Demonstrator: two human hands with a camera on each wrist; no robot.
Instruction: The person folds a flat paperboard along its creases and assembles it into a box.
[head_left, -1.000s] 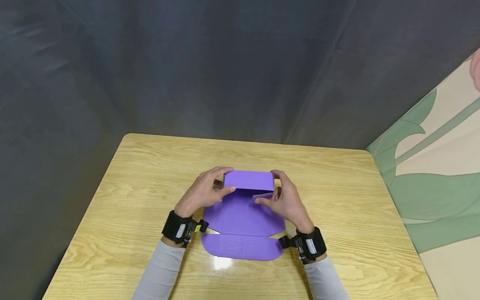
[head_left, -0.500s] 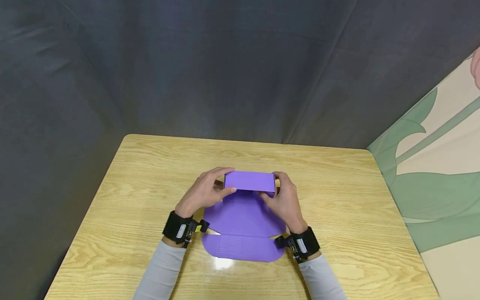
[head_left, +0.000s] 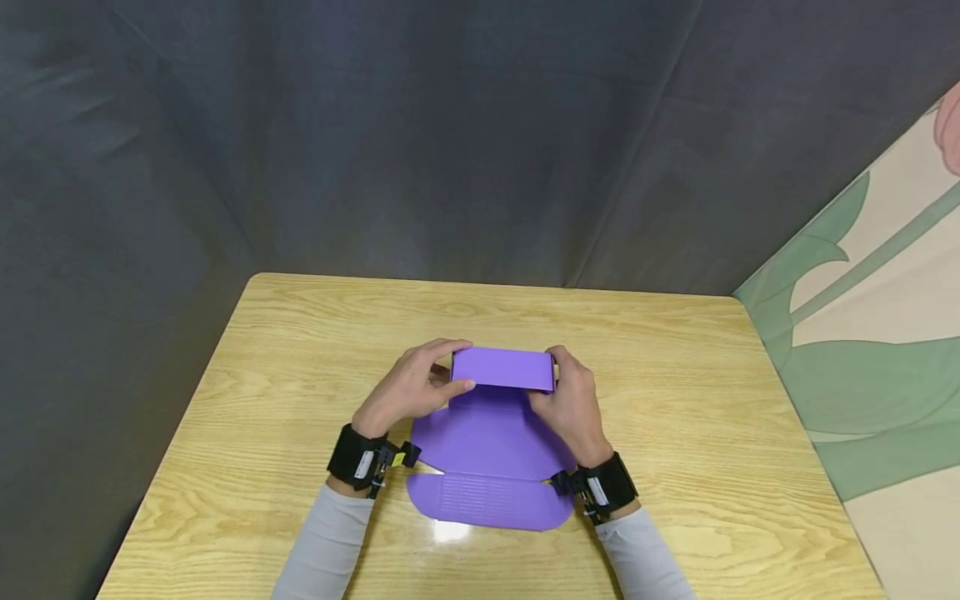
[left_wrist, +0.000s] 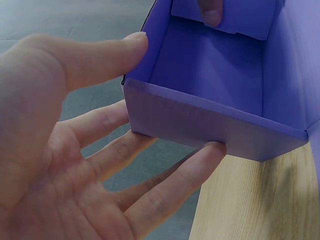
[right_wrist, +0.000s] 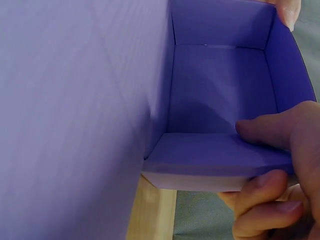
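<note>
A purple cardboard box [head_left: 502, 369] stands on its edge mid-table, its open side facing me. My left hand [head_left: 408, 383] grips its left end; in the left wrist view the thumb lies on one wall's rim and the fingers touch the end wall [left_wrist: 200, 120] from outside. At the right end my right hand [head_left: 572, 408] pinches the folded end wall [right_wrist: 220, 155], thumb inside and fingers outside. The lid [head_left: 487, 442] spreads toward me, with its tuck flap [head_left: 495, 502] nearest. In the right wrist view, a left-hand fingertip [right_wrist: 289, 14] shows at the far corner.
The wood-grain table [head_left: 300, 333] surrounds the box. Behind it hangs a dark curtain [head_left: 450, 142], and a patterned cloth [head_left: 877, 392] covers the right side. A black strap with a small camera sits on each wrist [head_left: 360, 458].
A loose flap at the right end, pinched by my right hand one second ago, has gone inward into the box. The right thumb followed it in. My left hand keeps its grip.
</note>
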